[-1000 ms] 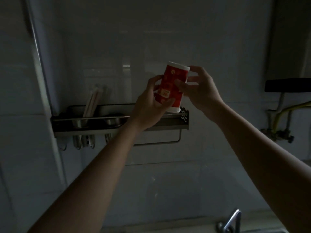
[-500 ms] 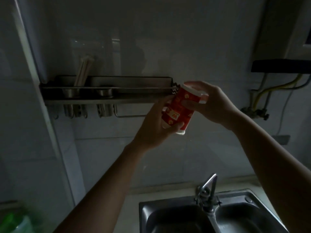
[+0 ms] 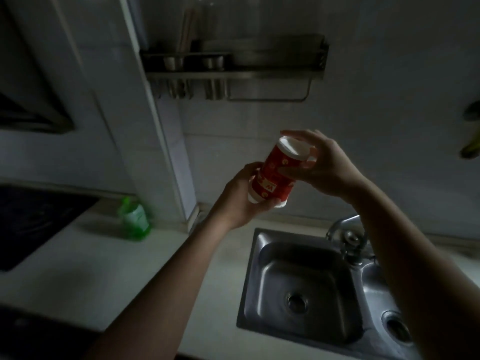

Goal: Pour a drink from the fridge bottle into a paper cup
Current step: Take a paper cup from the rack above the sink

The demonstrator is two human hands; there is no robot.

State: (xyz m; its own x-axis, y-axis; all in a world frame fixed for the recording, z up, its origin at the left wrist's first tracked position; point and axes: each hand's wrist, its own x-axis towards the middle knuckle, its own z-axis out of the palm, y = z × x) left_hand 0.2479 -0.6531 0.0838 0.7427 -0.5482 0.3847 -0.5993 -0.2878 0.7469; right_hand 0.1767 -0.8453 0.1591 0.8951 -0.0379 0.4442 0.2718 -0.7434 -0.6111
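Head view. Red paper cup [image 3: 275, 178] held in mid-air, tilted, white end toward upper right, in front of tiled wall, above back edge of counter [image 3: 109, 268], left of faucet [image 3: 346, 236]. Left hand [image 3: 237, 202] grips lower end, fingers curled under it. Right hand [image 3: 328, 170] grips upper end, fingers wrapped round rim. Whether single cup or nested stack: cannot tell. Steel sink [image 3: 250, 294] below right. Green bottle [image 3: 133, 219] upright on counter at left. Wall rack [image 3: 233, 74] above.

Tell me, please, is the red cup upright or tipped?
Tipped: left hand and right hand hold the red cup slanted, logo upside down.
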